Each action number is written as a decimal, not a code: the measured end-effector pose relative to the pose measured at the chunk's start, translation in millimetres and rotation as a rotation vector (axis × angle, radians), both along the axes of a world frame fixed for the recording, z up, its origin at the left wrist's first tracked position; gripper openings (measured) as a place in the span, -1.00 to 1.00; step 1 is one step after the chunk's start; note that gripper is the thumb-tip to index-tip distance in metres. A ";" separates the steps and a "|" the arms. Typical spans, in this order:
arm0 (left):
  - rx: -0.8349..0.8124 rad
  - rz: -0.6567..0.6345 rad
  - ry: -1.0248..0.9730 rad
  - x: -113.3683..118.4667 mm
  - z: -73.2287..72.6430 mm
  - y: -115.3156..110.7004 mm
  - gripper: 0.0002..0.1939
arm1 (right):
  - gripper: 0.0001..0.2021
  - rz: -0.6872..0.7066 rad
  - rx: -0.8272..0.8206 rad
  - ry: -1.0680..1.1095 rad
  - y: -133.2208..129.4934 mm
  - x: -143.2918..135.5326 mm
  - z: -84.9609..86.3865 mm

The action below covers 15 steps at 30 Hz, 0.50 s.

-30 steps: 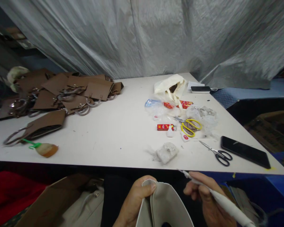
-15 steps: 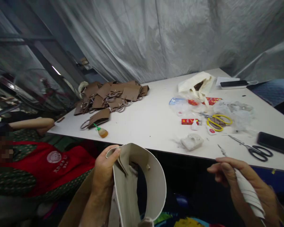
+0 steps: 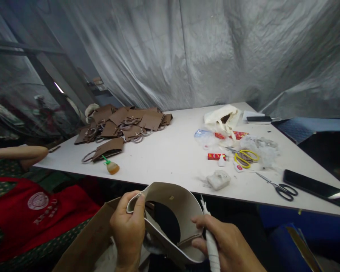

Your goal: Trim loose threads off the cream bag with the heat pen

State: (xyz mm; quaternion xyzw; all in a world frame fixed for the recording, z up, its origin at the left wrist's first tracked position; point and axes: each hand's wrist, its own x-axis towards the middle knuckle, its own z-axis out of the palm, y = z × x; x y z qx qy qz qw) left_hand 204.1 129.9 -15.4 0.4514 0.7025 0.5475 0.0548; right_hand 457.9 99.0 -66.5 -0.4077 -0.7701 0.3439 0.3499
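Low in front of me is a beige bag body (image 3: pixel 177 196), its open mouth turned up. My left hand (image 3: pixel 129 226) pinches the rolled left rim of it between thumb and fingers. A slim pointed tool (image 3: pixel 212 247) with a white-wrapped handle is gripped in my right hand (image 3: pixel 229 240), its tip pointing up beside the bag's right edge. The thumb and forefinger of that hand reach to the bag's right wall; whether they press on it I cannot tell. The inside bottom of the bag is mostly hidden.
Brown bags (image 3: pixel 117 122) are heaped on the white table (image 3: pixel 164 158), near an amber bottle (image 3: pixel 112 167). To the right lie a whitish block (image 3: pixel 218 180), yellow-handled scissors (image 3: pixel 245 158), black-handled scissors (image 3: pixel 285 190) and a phone (image 3: pixel 314 187). A person in a red apron (image 3: pixel 45 211) sits at left.
My right hand, with the pointed tool, has come left from beyond the table edge to the bag's right side. The bag has tilted and sits slightly lower. My view has shifted.
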 end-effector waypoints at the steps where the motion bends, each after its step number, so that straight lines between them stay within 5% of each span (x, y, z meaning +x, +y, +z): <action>1: 0.010 0.001 0.013 3.7 -1.4 -1.3 -0.82 | -0.80 0.007 0.001 -0.062 0.6 -3.1 0.5; 6: 0.016 0.037 -0.026 12.6 -13.2 -5.5 -0.80 | -0.70 -0.083 0.043 -0.247 2.3 -11.8 -9.6; 10: -0.048 0.048 -0.102 7.9 -24.7 -11.9 -0.75 | -0.76 -0.177 0.077 -0.145 -0.7 -13.5 -22.5; 15: -0.087 0.061 -0.131 1.8 -36.6 -21.5 -0.71 | -0.74 -0.269 -0.108 -0.020 -4.2 -14.1 -30.7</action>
